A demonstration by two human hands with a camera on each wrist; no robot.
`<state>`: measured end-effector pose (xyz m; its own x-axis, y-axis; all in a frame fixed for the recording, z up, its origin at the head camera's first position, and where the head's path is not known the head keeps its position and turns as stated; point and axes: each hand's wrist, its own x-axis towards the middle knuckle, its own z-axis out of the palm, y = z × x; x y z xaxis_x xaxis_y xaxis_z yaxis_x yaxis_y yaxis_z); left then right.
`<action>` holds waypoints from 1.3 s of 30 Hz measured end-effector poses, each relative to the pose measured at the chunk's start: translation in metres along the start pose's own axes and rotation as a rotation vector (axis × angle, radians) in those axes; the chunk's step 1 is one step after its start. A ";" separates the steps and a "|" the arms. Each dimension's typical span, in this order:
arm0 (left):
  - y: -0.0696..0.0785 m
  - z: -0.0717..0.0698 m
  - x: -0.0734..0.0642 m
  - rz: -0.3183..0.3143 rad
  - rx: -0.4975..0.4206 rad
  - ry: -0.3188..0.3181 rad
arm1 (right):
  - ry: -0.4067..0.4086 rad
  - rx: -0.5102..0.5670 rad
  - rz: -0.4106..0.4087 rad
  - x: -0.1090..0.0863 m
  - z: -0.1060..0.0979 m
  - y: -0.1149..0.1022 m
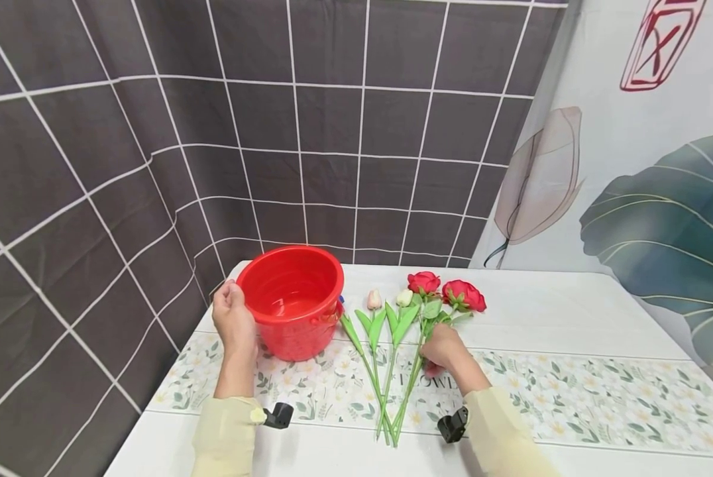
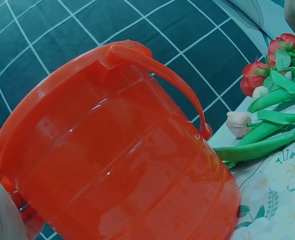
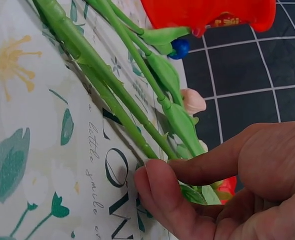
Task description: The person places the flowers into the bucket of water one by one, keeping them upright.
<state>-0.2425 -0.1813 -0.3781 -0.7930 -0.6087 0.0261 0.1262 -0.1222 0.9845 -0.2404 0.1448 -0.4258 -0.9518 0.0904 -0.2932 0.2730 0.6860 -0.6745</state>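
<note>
A red plastic bucket point(image 1: 299, 334) stands on the table at the left, its open top facing up. My left hand point(image 1: 233, 318) grips its left rim with curled fingers; in the left wrist view only part of this hand point(image 2: 2, 210) shows beside the bucket. To the right lie artificial flowers with crossing stems: two red roses point(image 1: 464, 295), a pink tulip point(image 1: 374, 300), a white tulip point(image 1: 403, 298) and a blue bud point(image 3: 179, 48) by the bucket. My right hand point(image 1: 446, 348) pinches the green rose stems point(image 3: 110, 82) between thumb and fingers, below the blooms.
The white table point(image 1: 559, 311) has a band of printed flowers and lettering across it. A dark cloth with white grid lines point(image 1: 327, 119) hangs behind and at the left. A pale cloth with printed leaves point(image 1: 660, 218) hangs at the right.
</note>
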 end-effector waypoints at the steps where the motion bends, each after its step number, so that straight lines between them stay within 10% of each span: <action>1: 0.000 0.000 0.000 0.001 0.001 0.000 | -0.004 0.003 0.004 0.000 0.000 0.000; 39: 0.000 0.000 -0.001 -0.001 0.046 0.001 | 0.099 -0.077 0.013 0.003 -0.002 -0.002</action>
<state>-0.2422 -0.1807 -0.3781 -0.7922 -0.6097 0.0249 0.0981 -0.0870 0.9914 -0.2443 0.1457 -0.4241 -0.9585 0.1676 -0.2308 0.2772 0.7375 -0.6158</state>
